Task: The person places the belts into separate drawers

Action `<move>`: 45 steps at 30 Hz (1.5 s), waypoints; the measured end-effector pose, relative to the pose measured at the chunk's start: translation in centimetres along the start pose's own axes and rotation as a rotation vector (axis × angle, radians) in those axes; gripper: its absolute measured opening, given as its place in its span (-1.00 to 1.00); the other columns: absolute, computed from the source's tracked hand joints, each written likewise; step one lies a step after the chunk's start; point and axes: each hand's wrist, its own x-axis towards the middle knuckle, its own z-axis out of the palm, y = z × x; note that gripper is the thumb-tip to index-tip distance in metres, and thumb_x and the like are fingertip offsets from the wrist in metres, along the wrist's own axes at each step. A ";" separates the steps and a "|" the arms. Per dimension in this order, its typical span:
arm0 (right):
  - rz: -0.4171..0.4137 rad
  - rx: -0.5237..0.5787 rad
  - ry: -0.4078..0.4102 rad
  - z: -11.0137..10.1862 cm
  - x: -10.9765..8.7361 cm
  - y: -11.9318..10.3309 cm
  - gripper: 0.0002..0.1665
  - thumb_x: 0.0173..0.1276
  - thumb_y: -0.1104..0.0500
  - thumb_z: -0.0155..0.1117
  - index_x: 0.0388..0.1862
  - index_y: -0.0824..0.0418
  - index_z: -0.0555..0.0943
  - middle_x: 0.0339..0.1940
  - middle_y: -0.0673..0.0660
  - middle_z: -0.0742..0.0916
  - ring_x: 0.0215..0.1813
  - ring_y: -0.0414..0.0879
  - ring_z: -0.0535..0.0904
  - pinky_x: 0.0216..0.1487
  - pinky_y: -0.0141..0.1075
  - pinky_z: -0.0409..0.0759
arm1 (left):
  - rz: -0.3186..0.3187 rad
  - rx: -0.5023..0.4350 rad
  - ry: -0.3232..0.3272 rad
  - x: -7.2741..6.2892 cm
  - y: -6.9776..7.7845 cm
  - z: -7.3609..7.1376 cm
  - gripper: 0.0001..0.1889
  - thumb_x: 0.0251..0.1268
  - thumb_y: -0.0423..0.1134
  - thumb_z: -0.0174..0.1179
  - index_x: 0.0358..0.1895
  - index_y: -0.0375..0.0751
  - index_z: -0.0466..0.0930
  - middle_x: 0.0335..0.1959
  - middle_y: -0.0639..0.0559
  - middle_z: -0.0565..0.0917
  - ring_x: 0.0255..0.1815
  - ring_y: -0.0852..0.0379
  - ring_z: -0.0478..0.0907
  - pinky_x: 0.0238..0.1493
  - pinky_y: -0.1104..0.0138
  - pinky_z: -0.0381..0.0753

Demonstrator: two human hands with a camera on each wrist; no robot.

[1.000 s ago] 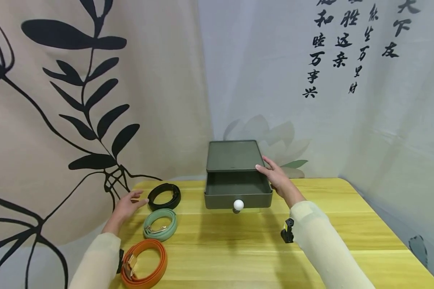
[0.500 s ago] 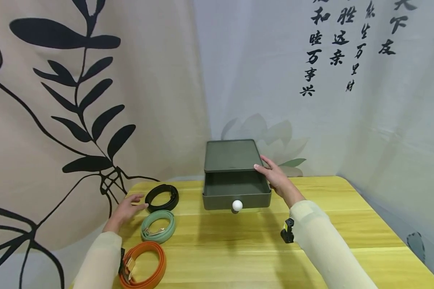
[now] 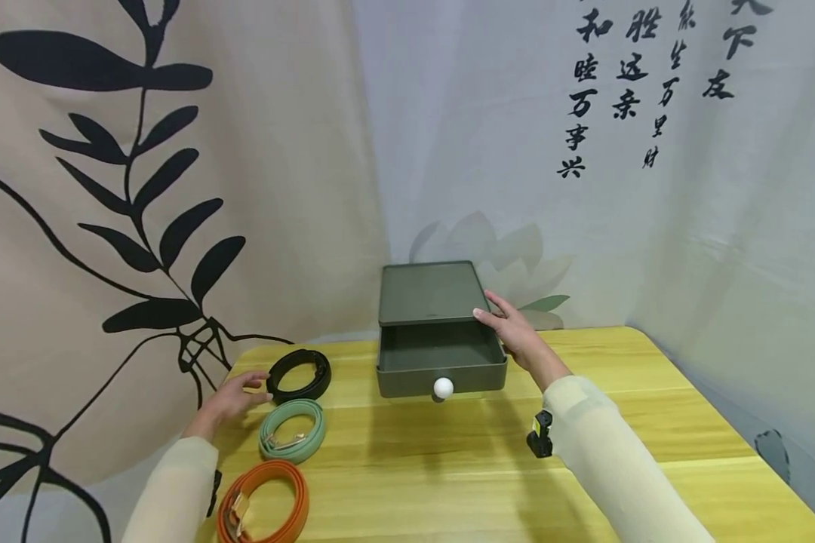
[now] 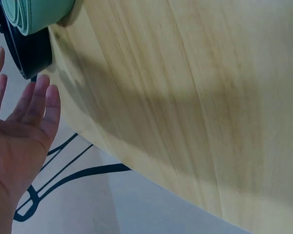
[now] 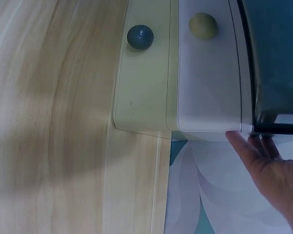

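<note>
A small drawer cabinet stands at the table's back; its grey top drawer (image 3: pixel 441 381) is pulled out and has a white knob (image 3: pixel 443 388). Below it in the right wrist view are a white drawer (image 5: pixel 210 83) and a cream drawer (image 5: pixel 144 92). My right hand (image 3: pixel 512 334) rests against the cabinet's right side, thumb at the front corner of the grey top (image 3: pixel 431 294). On the left, my left hand (image 3: pixel 234 396) reaches with loosely bent fingers, fingertips right at a coiled black belt (image 3: pixel 321 371). The left wrist view shows this hand (image 4: pixel 24 131) holding nothing.
A coiled green belt (image 3: pixel 315 434) and a coiled orange belt (image 3: pixel 297 505), both with metal buckles, lie in front of the black one along the wooden table's (image 3: pixel 448 483) left side. A printed curtain (image 3: pixel 299 188) hangs right behind the table.
The head view has shifted slightly, moving the whole scene left in it. My left hand stays beside the black belt, and my right hand keeps its place on the cabinet.
</note>
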 end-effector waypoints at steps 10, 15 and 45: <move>-0.001 -0.007 -0.001 0.1 0.0 -0.2 -0.13 0.50 -0.11 0.16 0.64 -0.18 -0.03 0.61 0.34 0.01 0.53 0.33 0.04 0.36 0.34 0.13 | 0.000 -0.058 -0.036 0.6 -0.7 0.5 -0.38 0.41 -0.28 0.22 0.44 -0.39 0.22 0.31 -0.57 0.27 0.15 -0.38 0.44 -0.06 0.02 0.60; 0.004 -0.001 0.005 0.0 -0.1 -0.3 -0.13 0.50 -0.11 0.16 0.64 -0.18 -0.03 0.61 0.34 0.01 0.52 0.33 0.07 0.34 0.32 0.18 | -0.003 -0.059 -0.048 0.9 -0.5 0.6 -0.39 0.40 -0.32 0.21 0.44 -0.39 0.23 0.32 -0.61 0.25 0.00 -0.28 0.49 -0.17 0.08 0.57; 0.010 -0.015 0.002 -0.2 -0.4 -0.5 -0.13 0.49 -0.13 0.18 0.63 -0.18 0.00 0.61 0.31 0.03 0.56 0.31 -0.02 0.36 0.35 0.11 | 0.016 0.016 0.027 2.1 -0.4 2.1 -0.73 0.25 -0.40 0.34 -0.06 -0.35 0.48 -0.13 -0.22 0.54 -0.20 -0.10 0.42 -0.22 0.16 0.43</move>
